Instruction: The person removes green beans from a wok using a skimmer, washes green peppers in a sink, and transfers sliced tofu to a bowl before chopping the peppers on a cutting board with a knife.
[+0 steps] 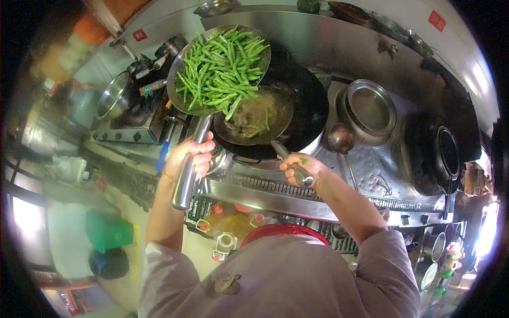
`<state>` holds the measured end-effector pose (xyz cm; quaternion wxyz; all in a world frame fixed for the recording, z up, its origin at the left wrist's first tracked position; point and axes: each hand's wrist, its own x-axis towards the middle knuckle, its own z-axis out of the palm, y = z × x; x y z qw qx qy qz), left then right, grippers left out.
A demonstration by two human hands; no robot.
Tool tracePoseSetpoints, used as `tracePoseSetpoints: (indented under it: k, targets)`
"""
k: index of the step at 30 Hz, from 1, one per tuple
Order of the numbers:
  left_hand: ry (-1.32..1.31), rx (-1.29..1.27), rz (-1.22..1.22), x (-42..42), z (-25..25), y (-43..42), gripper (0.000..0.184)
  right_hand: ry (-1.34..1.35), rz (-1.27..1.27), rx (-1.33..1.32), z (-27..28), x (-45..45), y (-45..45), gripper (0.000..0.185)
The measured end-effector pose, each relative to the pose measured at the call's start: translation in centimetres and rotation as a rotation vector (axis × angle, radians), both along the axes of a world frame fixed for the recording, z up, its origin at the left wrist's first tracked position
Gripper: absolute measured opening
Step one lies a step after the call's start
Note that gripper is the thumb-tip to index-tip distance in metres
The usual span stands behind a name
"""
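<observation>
My left hand [196, 156] is wrapped round the steel handle of a wide perforated strainer [177, 98]. Green beans [225, 66] are heaped in it, and a few hang over its lower rim. The fingers of my right hand [303, 168] close on the handle of a wok [228, 137]. Murky liquid and a few beans show inside this wok, right beside and below the strainer's edge. Behind it is a larger black wok [310, 100] on the stove. A bit of green sticks to the back of my right hand.
A ladle [341, 139] rests on the steel counter right of the woks, near a metal pot [371, 106]. Another dark pan [448, 153] stands farther right. At left is a burner [124, 133] with a steel pan [114, 95]. Oil jugs [225, 241] stand below the counter's front edge.
</observation>
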<state>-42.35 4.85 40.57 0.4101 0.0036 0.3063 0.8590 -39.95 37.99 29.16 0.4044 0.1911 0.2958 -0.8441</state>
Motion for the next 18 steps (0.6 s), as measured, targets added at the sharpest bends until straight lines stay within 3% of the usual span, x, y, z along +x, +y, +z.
tracePoseSetpoints:
  k: [2, 5, 9, 14, 18]
  targets:
    - [-0.009, -0.006, 0.000, 0.0, 0.2, 0.0, 0.031, 0.005, -0.005, 0.004, 1.4, 0.1, 0.9, 0.014]
    - [-0.034, -0.006, 0.007, 0.0, 0.4, 0.1, 0.032, 0.135, 0.000, 0.229, 4.3, 0.1, 2.2, 0.027]
    - [-0.124, 0.099, -0.006, -0.4, -0.4, -0.8, 0.041, 0.214, -0.039, 0.374, 7.9, -0.5, 5.0, 0.026]
    - [-0.154, -0.006, -0.002, -0.3, 1.4, -0.8, 0.030, 0.266, -0.071, 0.589, 13.1, -1.2, 9.1, 0.027]
    - [-0.209, -0.118, 0.071, -0.3, 2.8, -0.5, 0.024, 0.275, -0.194, 0.578, 16.6, -1.1, 11.5, 0.024]
